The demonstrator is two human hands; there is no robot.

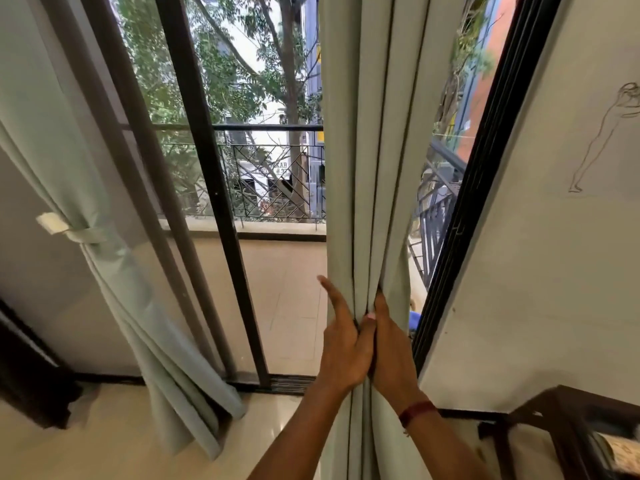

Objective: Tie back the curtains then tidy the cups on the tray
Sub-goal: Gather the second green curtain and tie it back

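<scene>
Grey-green curtain (pixel 367 168) | left hand (pixel 343 341), right hand (pixel 393 355): each grip pinches it | fingertips hidden in folds

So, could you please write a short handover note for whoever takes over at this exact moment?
Left hand: grips the gathered folds of the right curtain, index finger straight.
Right hand: grips the same folds, right beside it.
Done: left curtain is held back by its tieback.
Left: tie back the right curtain (no tieback for it in view), then tidy the cups on the tray; neither is in view.
</scene>
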